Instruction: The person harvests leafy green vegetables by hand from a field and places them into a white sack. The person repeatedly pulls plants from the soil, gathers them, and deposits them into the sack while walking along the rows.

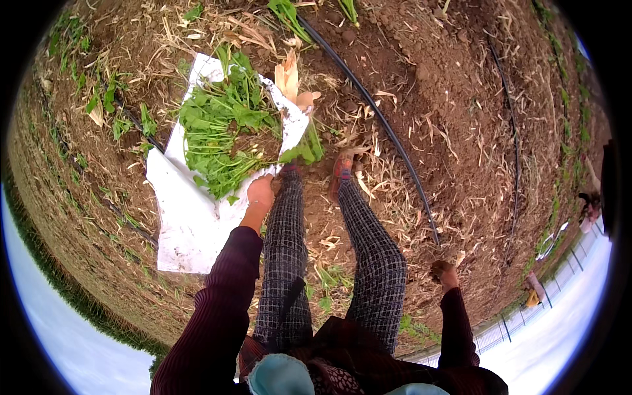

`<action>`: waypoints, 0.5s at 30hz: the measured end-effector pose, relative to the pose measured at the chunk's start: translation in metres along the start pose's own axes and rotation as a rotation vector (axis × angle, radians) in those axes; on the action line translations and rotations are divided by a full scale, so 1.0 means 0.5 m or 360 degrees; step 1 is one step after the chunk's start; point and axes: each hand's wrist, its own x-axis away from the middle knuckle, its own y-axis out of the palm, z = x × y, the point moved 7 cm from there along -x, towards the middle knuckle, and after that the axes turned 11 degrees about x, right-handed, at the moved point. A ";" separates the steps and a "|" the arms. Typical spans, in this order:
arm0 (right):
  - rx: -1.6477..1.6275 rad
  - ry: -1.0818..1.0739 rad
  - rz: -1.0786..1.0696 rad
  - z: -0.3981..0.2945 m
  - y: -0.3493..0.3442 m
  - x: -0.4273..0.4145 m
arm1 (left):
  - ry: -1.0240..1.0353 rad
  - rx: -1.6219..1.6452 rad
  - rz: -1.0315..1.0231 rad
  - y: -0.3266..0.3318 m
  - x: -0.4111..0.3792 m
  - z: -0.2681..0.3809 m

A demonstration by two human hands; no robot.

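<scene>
My left hand (260, 192) is closed on the near right edge of a white plastic sheet or sack (182, 232) spread on the soil. On the sheet lies a heap of green leafy plants (237, 113) with pale stems, and some soil and roots among them. A few leaves (308, 145) hang over the sheet's right edge, near my feet. Off to the right, away from the sheet, my right hand (444, 274) hangs over the ground close to the near end of a black drip hose. Its fingers are curled and dark, and whether it holds something cannot be made out.
A black drip hose (370, 101) curves over brown soil to the right of my feet. Another thin hose (513, 133) lies farther right. Dry husks and straw litter the ground. Green plants (291, 17) lie or grow at the top. Other people (535, 291) are at the far right, near a fence.
</scene>
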 end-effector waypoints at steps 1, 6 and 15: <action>0.0078 0.0012 -0.0030 0.045 0.004 -0.010 | -0.0024 0.0014 0.0003 0.008 0.021 0.004; 0.0508 -0.0785 0.0224 -0.050 0.038 -0.167 | -0.0092 0.0191 0.0346 0.012 0.093 -0.055; 0.1631 -0.1757 0.0202 -0.696 0.517 -0.352 | -0.0283 0.1530 0.0611 0.043 0.168 -0.223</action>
